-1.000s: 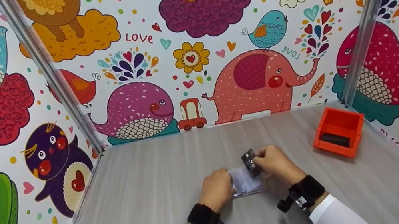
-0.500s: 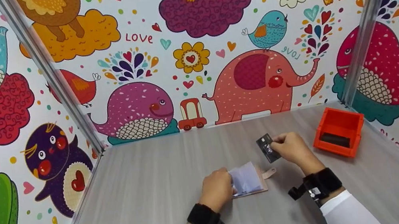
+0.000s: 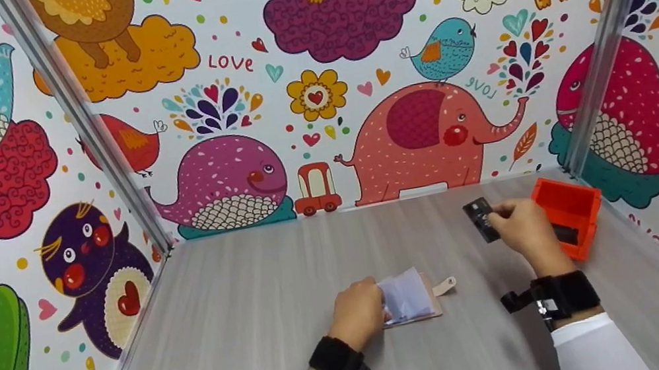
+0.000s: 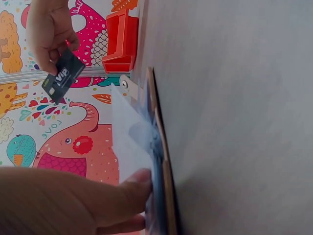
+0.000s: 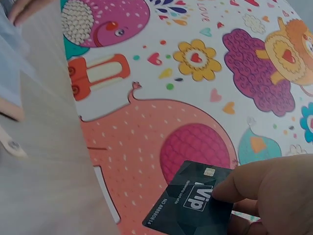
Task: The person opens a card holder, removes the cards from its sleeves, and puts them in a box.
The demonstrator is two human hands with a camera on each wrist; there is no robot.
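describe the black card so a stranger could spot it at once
An orange bin stands at the right of the grey table. Just left of it, the right hand pinches the black card. Another dark thing lies in the bin; the card is the one held up, marked Vip in white.

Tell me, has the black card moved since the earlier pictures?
Yes. In the head view, the black card has moved right, closer to the orange box, which stays put.

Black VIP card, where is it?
Head view, right of centre: the card is pinched in the right hand, clear of the table, just left of the red box.
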